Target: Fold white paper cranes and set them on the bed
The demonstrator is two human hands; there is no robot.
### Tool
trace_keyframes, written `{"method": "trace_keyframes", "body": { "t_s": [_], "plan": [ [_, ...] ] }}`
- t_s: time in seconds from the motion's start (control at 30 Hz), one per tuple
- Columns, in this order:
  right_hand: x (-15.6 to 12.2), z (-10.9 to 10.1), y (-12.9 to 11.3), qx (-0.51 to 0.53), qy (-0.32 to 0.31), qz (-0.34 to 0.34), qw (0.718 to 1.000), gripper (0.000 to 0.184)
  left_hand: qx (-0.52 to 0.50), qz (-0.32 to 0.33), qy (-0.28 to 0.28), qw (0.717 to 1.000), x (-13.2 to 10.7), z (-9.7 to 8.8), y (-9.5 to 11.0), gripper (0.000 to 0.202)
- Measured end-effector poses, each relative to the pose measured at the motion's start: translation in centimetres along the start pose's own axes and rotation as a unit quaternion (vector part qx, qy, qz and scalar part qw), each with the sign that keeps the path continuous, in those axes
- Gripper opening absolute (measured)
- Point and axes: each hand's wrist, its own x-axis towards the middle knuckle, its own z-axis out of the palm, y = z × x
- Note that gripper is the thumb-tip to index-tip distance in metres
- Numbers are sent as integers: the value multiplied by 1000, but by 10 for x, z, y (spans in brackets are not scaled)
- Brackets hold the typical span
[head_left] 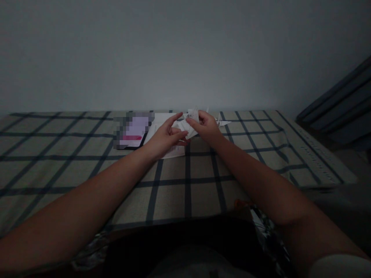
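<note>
- Both of my hands meet at the far middle of the surface. I count two, with no other person's hand in view.
- My left hand (pixel 166 136) pinches the near left edge of a folded paper (pixel 189 122) between thumb and fingers, the forefinger stretched out along its top.
- My right hand (pixel 207 125) is curled closed on the right side of the same piece, knuckles towards me.
- One folded paper is held between the two hands, white and creased into several flaps. A thin pointed tip sticks out to the right past my right hand. It is lifted just above the cloth, near the wall (pixel 174 54).
- One flat white sheet (pixel 160 120) lies on the surface under my left hand, its near corner showing below my wrist.
- One dark-edged screen device (pixel 131 131) lies just left of that sheet, touching or overlapping its edge. Its face is blurred into pale violet and pink blocks, so I cannot read any writing or brand on it.
- One checked cloth (pixel 185 185) covers the surface, beige with dark blue lines.
- Some crinkled silvery material (pixel 263 224) sits at the near edge by my right forearm. The light is too dim to tell what it is.
</note>
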Motion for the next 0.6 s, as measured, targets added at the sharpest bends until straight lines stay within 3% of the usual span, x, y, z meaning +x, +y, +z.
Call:
{"method": "trace_keyframes", "body": {
  "t_s": [0.47, 0.6],
  "plan": [
    [-1, 0, 4, -2, 2, 3, 1000, 29, 54, 33, 37, 997, -3, 4, 3, 95],
    [0, 0, 3, -2, 12, 12, 1000, 29, 42, 20, 23, 999, -3, 4, 3, 98]
  ]
}}
